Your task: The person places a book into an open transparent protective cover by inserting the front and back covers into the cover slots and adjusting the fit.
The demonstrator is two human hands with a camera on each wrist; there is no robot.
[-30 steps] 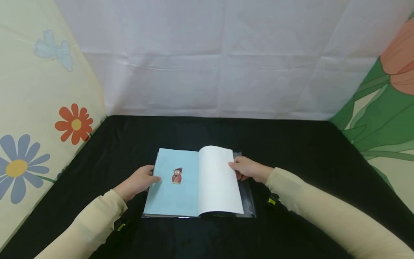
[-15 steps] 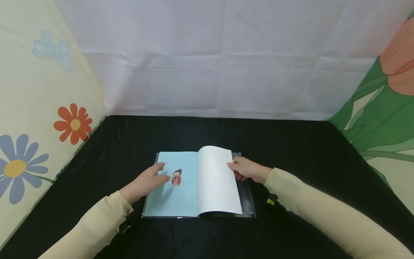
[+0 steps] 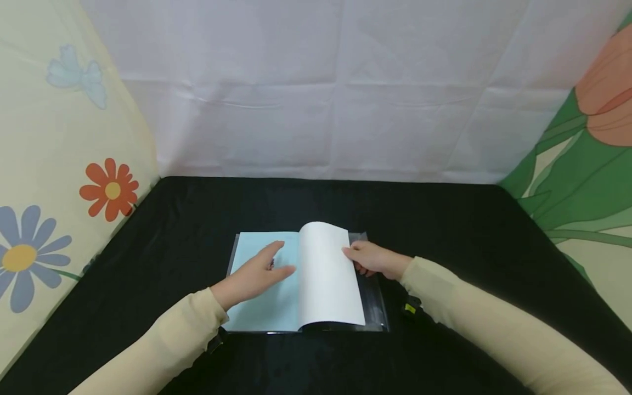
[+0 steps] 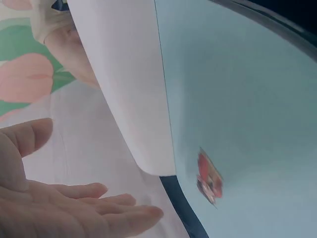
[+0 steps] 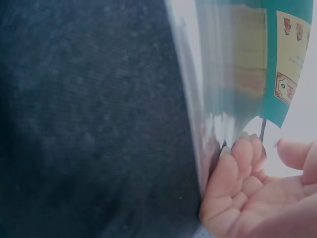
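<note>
Since one second ago, the left hand point(image 3: 257, 276) has left the outer edge of the book point(image 3: 305, 281) and come in over the blue page point(image 3: 264, 312), while the right hand point(image 3: 376, 259) stays at the far right edge of the white page point(image 3: 329, 269). The left fingers are loose and spread, with the thumb apart, and hold nothing; the left wrist view shows them raised clear of the paper. In the head view this hand covers most of the small red figure point(image 4: 210, 178) printed on the blue page. The right fingers curl under the white page with the thumb on top, pinching its edge. That page bows up from the middle fold. The book lies spread on the black desk point(image 3: 434, 219), near its front, with a clear cover point(image 3: 373, 302) showing past the white page. The right wrist view shows a green sheet point(image 5: 272, 54) with yellow panels above the fingers. Both arms wear cream sleeves point(image 3: 474, 307). Behind the desk hangs a creased white cloth point(image 3: 276, 131); a red flower point(image 3: 112, 190) and a blue flower point(image 3: 20, 258) decorate the left wall, and a pink tulip point(image 3: 609, 93) the right
</note>
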